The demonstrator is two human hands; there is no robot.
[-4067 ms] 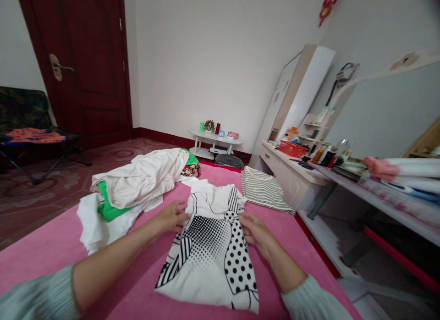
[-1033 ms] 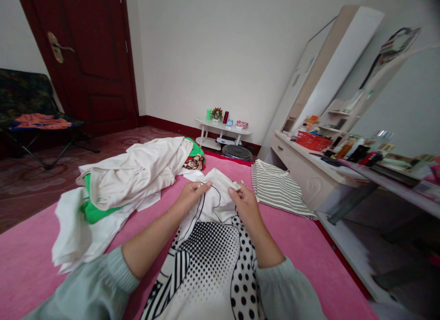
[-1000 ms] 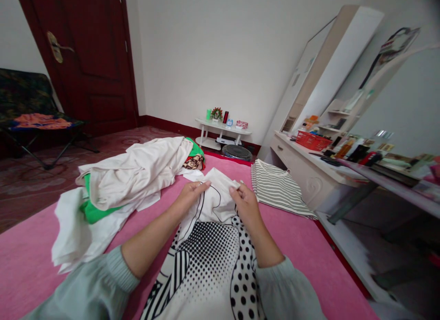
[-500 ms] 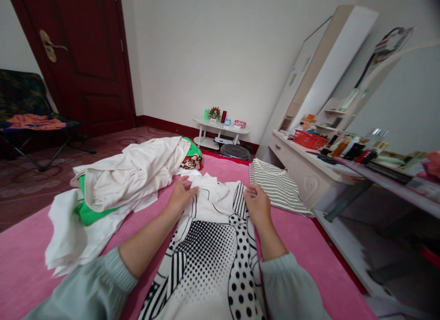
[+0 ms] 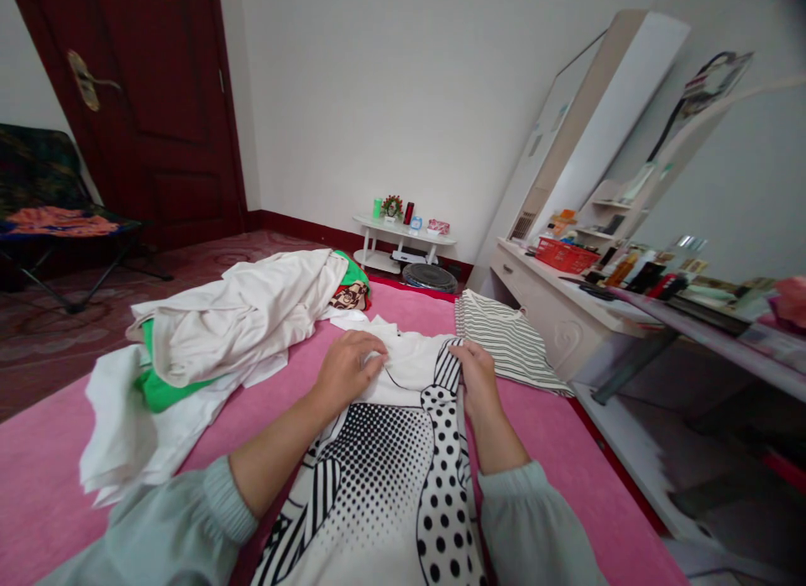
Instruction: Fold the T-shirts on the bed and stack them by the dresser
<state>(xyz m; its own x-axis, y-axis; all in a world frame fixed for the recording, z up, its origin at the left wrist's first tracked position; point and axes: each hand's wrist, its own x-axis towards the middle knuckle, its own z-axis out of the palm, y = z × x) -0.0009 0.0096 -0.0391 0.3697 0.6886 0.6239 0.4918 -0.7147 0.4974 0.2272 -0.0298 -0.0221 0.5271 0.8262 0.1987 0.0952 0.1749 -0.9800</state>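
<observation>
A white garment with black dots and stripes, like a dress point(image 5: 384, 460), lies spread lengthwise in front of me, its neck end away from me. My right hand point(image 5: 478, 376) pinches its striped shoulder edge on the right. Over the upper left part of the dress is my left hand point(image 5: 349, 369), fingers curved and thumb apart from them; whether it grips any cloth is hidden. Left of the dress sits a loose heap of clothes, with a cream garment point(image 5: 252, 309) over green and white ones. A black-and-white striped garment point(image 5: 507, 338) lies flat beyond my right hand.
Everything lies on a pink bedspread point(image 5: 567, 477). Close on the right stands a white dressing table point(image 5: 554, 309) with a red basket point(image 5: 565, 256) and bottles. A low white stand point(image 5: 403, 233) is by the far wall; a folding chair point(image 5: 56, 225) is at left.
My left hand has moved right and inward over the top of the dress. My right hand has closed on the striped shoulder edge, which has shifted slightly right.
</observation>
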